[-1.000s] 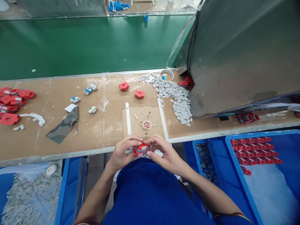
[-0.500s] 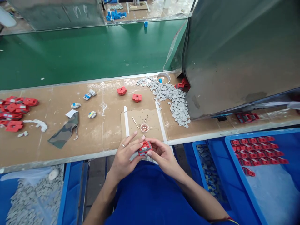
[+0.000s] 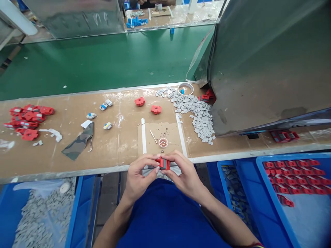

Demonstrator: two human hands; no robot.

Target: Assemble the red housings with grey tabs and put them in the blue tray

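A small red and grey plastic toy vehicle body [image 3: 163, 163] is gripped between my two hands, near the table's front edge. My left hand [image 3: 141, 174] pinches its left side with thumb and fingers. From the right, my right hand [image 3: 184, 174] closes on the other side, fingers on top and thumb below. Just beyond my hands, a small round cup [image 3: 163, 142] with a thin stick in it stands on a cardboard sheet [image 3: 172, 129]. Beside the cup lies another thin stick [image 3: 153, 136]. Two red plastic parts, one [image 3: 156, 109] nearer and one [image 3: 140, 101] farther, lie past the cardboard.
Grey flat pieces [image 3: 199, 117] are heaped at the right by a tape roll [image 3: 185, 84] and a metal panel [image 3: 258, 69]. Red parts [image 3: 29, 119] and camouflage cloth [image 3: 79, 141] lie left. Blue bins flank me; the right bin [image 3: 262, 186] holds rows of red pieces. A green belt [image 3: 103, 62] runs behind.
My left fingers, which were spread over the toy body, have closed in at its left side. The toy body has been turned in my hands. The view has shifted slightly left.
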